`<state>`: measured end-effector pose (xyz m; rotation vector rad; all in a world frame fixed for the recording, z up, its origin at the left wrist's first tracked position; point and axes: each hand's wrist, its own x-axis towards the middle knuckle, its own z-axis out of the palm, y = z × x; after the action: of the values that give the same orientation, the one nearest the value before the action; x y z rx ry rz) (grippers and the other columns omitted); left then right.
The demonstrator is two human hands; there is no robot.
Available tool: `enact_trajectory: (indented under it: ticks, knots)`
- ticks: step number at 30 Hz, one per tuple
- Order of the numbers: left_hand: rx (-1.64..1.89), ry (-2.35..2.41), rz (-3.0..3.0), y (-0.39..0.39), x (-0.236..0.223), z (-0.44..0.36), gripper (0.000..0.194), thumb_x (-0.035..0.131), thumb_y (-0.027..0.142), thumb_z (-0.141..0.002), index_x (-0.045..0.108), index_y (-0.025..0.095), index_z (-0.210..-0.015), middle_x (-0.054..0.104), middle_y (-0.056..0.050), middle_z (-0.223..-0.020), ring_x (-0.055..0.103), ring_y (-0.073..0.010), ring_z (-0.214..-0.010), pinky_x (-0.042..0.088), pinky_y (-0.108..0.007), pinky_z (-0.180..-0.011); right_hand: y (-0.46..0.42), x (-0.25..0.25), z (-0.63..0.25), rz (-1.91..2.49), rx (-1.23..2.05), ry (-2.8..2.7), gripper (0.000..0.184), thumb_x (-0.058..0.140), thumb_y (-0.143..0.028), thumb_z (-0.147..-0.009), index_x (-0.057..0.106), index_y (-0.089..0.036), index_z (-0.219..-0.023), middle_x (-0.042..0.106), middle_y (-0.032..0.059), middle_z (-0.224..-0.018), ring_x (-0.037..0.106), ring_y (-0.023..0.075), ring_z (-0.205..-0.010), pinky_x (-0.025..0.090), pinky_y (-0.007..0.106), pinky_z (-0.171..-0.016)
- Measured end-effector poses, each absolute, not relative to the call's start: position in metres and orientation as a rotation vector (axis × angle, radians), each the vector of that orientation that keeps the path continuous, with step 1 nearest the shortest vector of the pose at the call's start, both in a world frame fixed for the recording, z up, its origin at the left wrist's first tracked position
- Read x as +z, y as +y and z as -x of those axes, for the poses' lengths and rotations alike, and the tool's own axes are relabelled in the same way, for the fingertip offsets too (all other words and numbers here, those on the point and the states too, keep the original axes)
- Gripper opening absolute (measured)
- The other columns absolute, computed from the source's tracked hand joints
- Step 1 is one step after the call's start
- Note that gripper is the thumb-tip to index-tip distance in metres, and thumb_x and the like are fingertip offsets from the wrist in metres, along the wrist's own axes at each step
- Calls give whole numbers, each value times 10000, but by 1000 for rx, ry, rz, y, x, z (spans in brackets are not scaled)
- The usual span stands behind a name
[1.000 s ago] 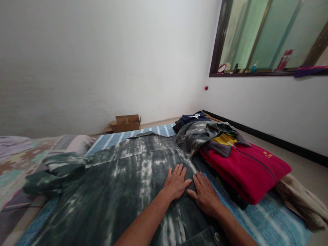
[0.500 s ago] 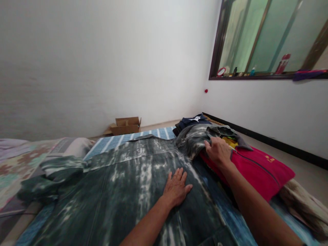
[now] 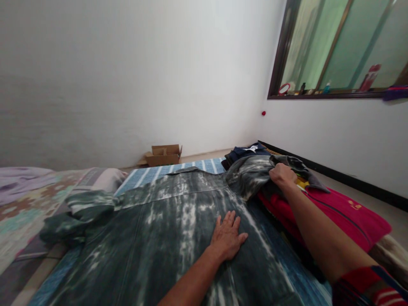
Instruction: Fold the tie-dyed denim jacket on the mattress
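Note:
A dark green, white-streaked jacket [image 3: 159,221] lies spread flat on a blue striped mat [image 3: 178,167]. My left hand [image 3: 228,236] rests flat on the jacket's back, fingers stretched out. My right hand [image 3: 282,175] reaches far right and is closed on the jacket's right sleeve [image 3: 251,174], which lies bunched over a red fleece garment [image 3: 347,212]. The left sleeve [image 3: 79,210] lies crumpled at the left.
A pile of folded dark clothes [image 3: 247,151] sits behind the sleeve. A patterned blanket [image 3: 28,199] lies at the left. An open cardboard box [image 3: 164,155] stands by the white wall. A window sill [image 3: 334,91] with small bottles runs at the upper right.
My right hand left the jacket's back, moved up and right, and closed on the bunched sleeve. My left hand stayed flat on the jacket. The view shifted slightly left.

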<state>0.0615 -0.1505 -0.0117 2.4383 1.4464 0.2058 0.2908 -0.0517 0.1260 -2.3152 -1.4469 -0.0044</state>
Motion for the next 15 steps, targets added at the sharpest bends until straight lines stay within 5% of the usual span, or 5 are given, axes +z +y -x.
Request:
enact_trajectory:
  ticks: [4,8,11,15]
  knots:
    - [364,1414,-2218,-140,-7,-59,610,329,506,-898,414,132,-1372,313,-140,-1478,224,-272,-1384,94,-527,-1117,-52,132,-284,2307,-61,-1396,320,409,-180,-837,622,-101,-1061,659,201,-998,635,288,-938,461,335,-726]
    - [744,1316,-1677,-120,11,-49,509,424,489,-870,576,126,-1192,547,-142,-1301,471,-271,-1231,298,-425,-1066,-54,142,-264,2188,-194,-1432,385,270,-188,-913,526,-100,-1186,657,179,-964,631,266,-897,445,339,-733]
    - [992,1119,-1222,-106,31,-32,471,503,545,-833,619,138,-1042,619,-139,-1191,550,-260,-1139,394,-395,-990,-60,147,-231,1849,-442,-1702,420,247,-169,-924,457,-71,-1274,657,176,-959,613,268,-891,430,356,-760]
    - [1212,796,-747,-91,51,2,500,414,602,-859,601,160,-1001,619,-147,-1175,579,-245,-1099,472,-415,-900,-78,132,-170,1236,-540,-2246,379,382,-174,-899,523,-242,-1245,623,78,-1154,529,234,-1067,362,353,-915]
